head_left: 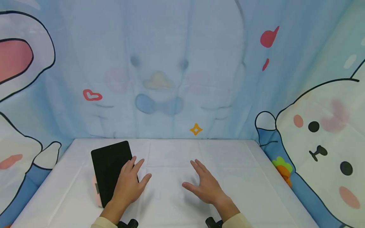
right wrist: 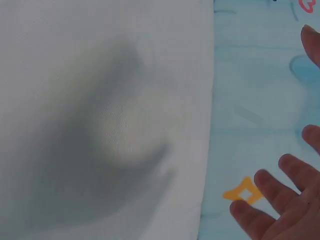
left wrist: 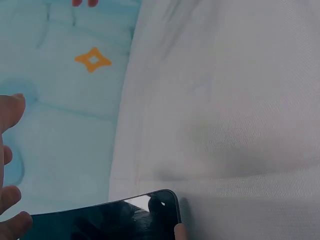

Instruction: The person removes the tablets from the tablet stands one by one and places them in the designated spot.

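Observation:
A black tablet [head_left: 112,171] lies slanted on the left part of the white table, screen up. My left hand [head_left: 129,183], fingers straight and thumb spread, is over the tablet's right edge and hides part of it; whether it touches is unclear. In the left wrist view the dark glossy tablet [left wrist: 110,222] shows along the bottom, with light reflected near its corner. Right of the middle, my right hand [head_left: 205,185] hovers above the table with fingers spread, holding nothing. The right wrist view shows its spread fingers [right wrist: 277,200] and a shadow on the cloth.
A white cloth covers the table [head_left: 171,202]. From under the tablet's left edge peeks a pale pink piece [head_left: 97,191], mostly hidden. Behind the table hangs a blue curtain [head_left: 171,63] with cartoon animals, reaching round both sides. Dark wrist mounts [head_left: 128,223] show near the sleeves.

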Motion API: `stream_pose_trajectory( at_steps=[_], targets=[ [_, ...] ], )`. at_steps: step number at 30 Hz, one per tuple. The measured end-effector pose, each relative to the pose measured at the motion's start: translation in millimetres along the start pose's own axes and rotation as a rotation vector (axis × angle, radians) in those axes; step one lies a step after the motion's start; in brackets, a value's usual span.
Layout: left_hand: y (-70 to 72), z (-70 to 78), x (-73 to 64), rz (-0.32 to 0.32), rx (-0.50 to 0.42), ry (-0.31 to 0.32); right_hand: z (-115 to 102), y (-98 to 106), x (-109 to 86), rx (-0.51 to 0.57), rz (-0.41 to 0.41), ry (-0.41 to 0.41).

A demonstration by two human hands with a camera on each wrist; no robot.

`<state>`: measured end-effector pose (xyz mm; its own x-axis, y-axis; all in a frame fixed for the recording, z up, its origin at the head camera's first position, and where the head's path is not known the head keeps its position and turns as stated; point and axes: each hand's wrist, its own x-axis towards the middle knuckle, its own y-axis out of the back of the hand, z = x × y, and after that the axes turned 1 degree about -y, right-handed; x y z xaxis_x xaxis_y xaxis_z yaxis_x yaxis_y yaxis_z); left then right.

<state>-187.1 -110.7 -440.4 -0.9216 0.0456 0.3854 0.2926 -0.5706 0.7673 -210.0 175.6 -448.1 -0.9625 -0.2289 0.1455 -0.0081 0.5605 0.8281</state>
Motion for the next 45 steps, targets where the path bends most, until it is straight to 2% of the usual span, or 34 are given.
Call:
stream_pose_trajectory(
  at_steps=[9,13,17,23,35,42,45],
  targets=[
    [5.3,-7.2,1.5,0.013,-0.056,0.003,-13,-16,16.7,0.189,0.066,0.096],
    [6.2,-10.7,0.1,-0.003,-0.057,0.029,-19,-25,22.9,0.257,0.034,0.140],
    [4.0,-13.9,-1.7,-0.008,-0.054,0.045,-26,-34,29.4,0.277,-0.014,0.165],
    [6.2,-19.5,-4.2,0.021,-0.052,0.060,-35,-43,38.1,0.316,-0.069,0.192],
    [23.2,-31.7,-4.8,0.070,-0.088,0.078,-61,-51,57.6,0.360,-0.146,0.195],
    [27.7,-40.7,-9.4,0.117,-0.102,0.095,-74,-58,69.8,0.354,-0.180,0.139],
    [30.3,-44.9,-11.0,0.168,-0.078,0.076,-79,-59,72.4,0.358,-0.193,0.113]
  ],
)
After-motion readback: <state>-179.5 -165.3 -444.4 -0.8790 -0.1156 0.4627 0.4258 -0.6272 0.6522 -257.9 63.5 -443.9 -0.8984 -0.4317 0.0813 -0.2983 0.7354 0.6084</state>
